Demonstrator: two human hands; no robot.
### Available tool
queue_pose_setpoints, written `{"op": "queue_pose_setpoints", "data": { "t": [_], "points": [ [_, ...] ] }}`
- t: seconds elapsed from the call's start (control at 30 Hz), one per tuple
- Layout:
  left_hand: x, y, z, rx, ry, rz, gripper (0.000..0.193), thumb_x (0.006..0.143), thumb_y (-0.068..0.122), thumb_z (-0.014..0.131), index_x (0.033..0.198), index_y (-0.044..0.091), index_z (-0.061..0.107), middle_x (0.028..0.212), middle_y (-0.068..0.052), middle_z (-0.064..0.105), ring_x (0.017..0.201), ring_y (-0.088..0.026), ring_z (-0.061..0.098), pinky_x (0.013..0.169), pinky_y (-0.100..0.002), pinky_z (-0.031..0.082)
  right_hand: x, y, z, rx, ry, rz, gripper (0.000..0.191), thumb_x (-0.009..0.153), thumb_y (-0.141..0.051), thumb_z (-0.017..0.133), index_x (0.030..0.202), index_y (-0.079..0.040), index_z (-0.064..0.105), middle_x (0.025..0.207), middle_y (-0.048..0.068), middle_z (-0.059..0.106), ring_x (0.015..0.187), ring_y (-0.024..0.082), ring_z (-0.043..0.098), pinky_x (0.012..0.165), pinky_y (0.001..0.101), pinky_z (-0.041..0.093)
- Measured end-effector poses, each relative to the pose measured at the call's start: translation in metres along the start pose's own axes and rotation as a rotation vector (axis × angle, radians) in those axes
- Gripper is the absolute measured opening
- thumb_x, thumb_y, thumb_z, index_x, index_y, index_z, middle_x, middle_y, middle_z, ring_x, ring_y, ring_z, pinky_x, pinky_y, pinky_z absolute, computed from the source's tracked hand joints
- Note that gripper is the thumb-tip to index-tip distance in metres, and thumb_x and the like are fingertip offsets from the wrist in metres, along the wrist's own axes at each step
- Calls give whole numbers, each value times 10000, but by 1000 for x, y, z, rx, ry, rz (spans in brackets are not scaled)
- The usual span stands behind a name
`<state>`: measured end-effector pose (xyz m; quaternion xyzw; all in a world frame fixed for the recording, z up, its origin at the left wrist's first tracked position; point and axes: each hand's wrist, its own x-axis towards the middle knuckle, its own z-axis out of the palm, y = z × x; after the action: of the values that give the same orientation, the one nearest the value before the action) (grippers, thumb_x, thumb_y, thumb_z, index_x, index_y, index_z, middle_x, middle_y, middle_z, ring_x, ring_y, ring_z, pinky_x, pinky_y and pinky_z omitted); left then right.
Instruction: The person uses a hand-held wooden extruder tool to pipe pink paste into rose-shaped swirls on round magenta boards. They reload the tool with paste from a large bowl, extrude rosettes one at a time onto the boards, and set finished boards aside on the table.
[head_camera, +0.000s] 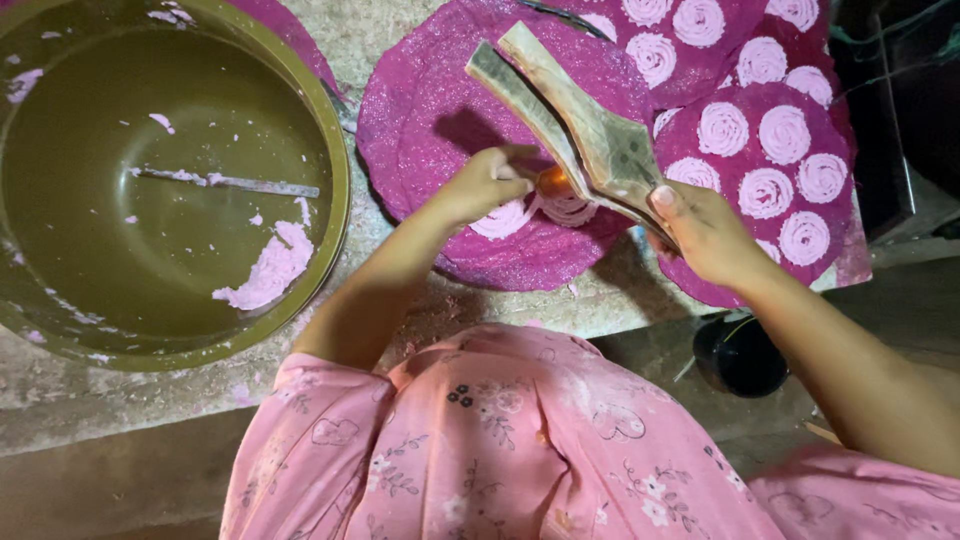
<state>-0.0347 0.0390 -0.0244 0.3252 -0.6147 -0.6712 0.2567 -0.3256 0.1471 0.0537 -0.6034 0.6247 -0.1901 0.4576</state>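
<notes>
**Pressing pink dough onto a round mat**

We are holding a wooden press (585, 135) with our right hand (705, 232), fingers closed around its two handles. Our left hand (480, 185) is closing on the orange part (553, 182) under the press, just above a magenta mat (440, 130). Pink dough (535, 212) is lying in loops on this mat, under the press. To the left, a big olive bowl (335, 150) is keeping only a small lump of dough (265, 272) and a spoon (230, 181). To the right, other mats (840, 215) are carrying many finished spirals (765, 192). A black cup (740, 355) is standing below.
</notes>
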Motion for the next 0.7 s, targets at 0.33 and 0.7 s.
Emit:
{"op": "queue_pose_setpoints", "data": {
  "t": [0.33,0.7],
  "points": [
    [-9,7,-8,247,360,-114,448,906,53,716,1342,91,620,1028,-53,803,834,-115,716,745,-264,558,17,39,22,200,195,-115,694,1063,-653,337,945,-25,608,677,41,591,563,137,543,515,292,433],
    [-17,11,-7,821,475,16,162,852,219,756,1013,201,764,869,7,776,790,-207,717,683,-388,562,-24,56,62,565,265,-232,845,1031,-753,372,1148,49,612,803,92,603,684,145,557,621,290,437]
  ]
}}
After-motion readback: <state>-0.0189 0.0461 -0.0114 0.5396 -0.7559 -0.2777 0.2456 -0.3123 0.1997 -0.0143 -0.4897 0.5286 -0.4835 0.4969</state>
